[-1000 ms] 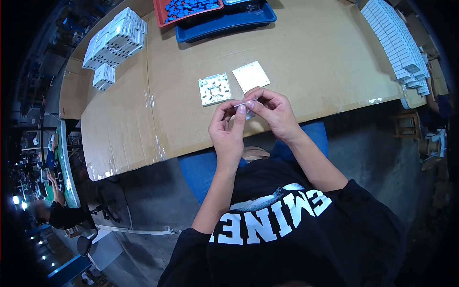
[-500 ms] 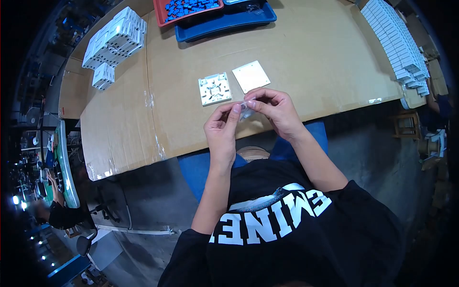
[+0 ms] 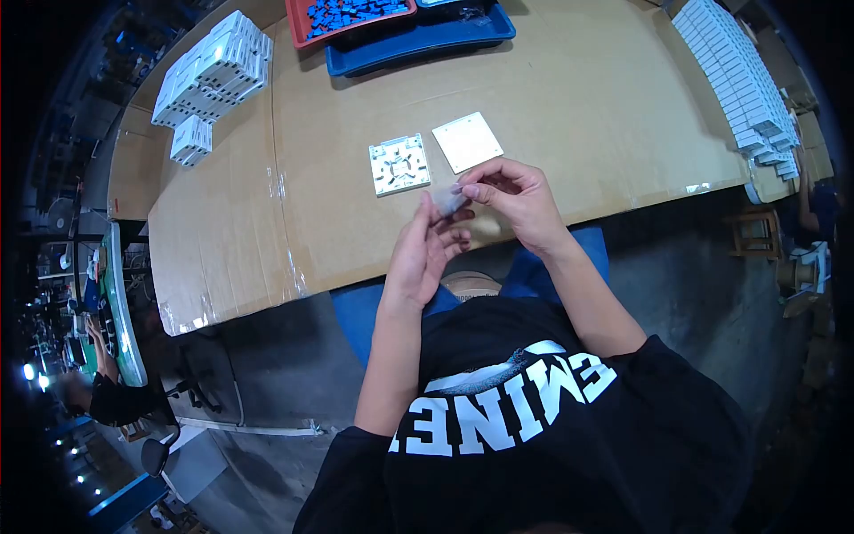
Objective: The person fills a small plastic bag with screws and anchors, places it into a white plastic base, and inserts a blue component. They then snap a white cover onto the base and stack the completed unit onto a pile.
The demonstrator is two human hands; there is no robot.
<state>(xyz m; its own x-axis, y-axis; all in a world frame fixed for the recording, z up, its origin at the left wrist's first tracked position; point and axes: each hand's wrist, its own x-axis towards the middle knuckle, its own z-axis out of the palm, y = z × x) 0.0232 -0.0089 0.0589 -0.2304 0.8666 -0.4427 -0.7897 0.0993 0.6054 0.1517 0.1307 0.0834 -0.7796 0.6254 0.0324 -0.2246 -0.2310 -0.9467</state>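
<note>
A small clear plastic bag (image 3: 447, 199) hangs from my right hand (image 3: 525, 206), whose thumb and forefinger pinch its upper corner. What is inside the bag is too blurred to make out. My left hand (image 3: 422, 256) is just left of it, palm turned up and fingers apart, with the fingertips close to or touching the bag. Beyond my hands, a square white plastic box base (image 3: 399, 165) with slots and clips lies with its inside facing up. To its right is a flat square white cover (image 3: 468, 142).
Stacks of white boxes (image 3: 213, 69) stand at the left back, and rows of white boxes (image 3: 734, 76) line the right edge. A red tray (image 3: 301, 28) of blue parts and a blue tray (image 3: 420, 55) sit at the far side. Another person's arm (image 3: 103, 353) shows far left.
My left hand has let go of its pinch on the bag, dropped slightly and spread its fingers. My right hand keeps hold, and the bag now shows more between the hands.
</note>
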